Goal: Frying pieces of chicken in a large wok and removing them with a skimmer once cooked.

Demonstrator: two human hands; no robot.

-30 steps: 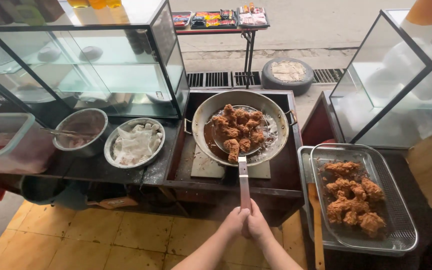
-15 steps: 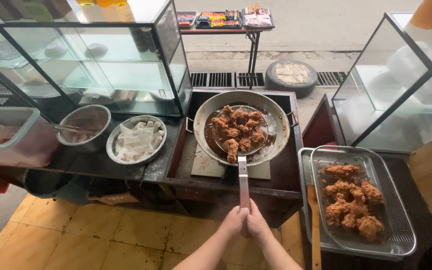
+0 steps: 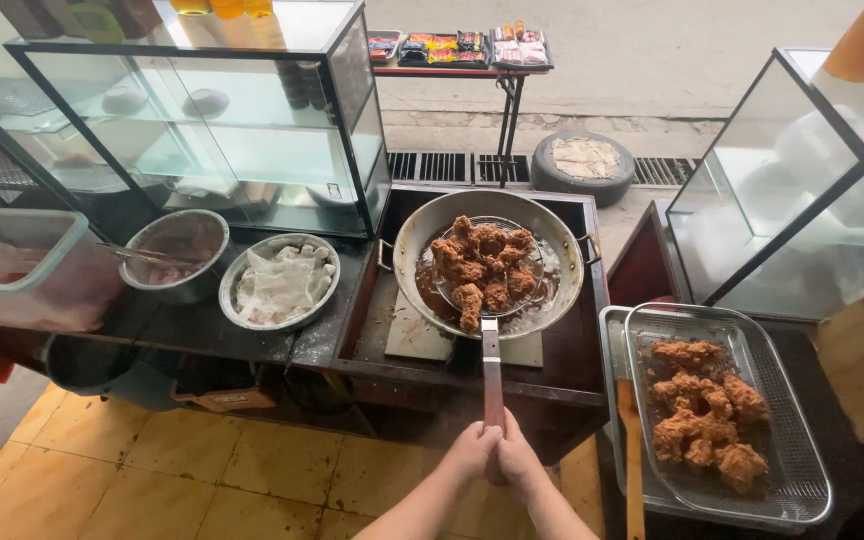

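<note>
Since a moment ago, we have kept both hands on the skimmer handle (image 3: 492, 368), and its load of chicken has stayed over the wok (image 3: 557, 280) with little shift. Our left hand (image 3: 472, 452) and right hand (image 3: 517, 462) are clasped together around the handle's near end, both closed on it.

Right of the wok, a wire basket (image 3: 797, 450) in a steel tray (image 3: 610, 400) holds fried chicken pieces (image 3: 704, 410), with a wooden spatula (image 3: 634, 470) lying along the tray's left edge. Left of the wok stand a metal bowl of pale sheets (image 3: 280, 282), a steel pot with tongs (image 3: 174, 252) and a clear plastic tub (image 3: 22, 268). Nothing blocks the handle.

In the round skimmer basket, the golden-brown, craggy battered chicken (image 3: 482, 265) is heaped above dark oil.

We stand at a dark stall counter (image 3: 202, 330) between 2 glass display cases (image 3: 202, 120), with yellow floor tiles (image 3: 252, 480) below and a street, a tyre (image 3: 584, 165) and a drain grate beyond.
</note>
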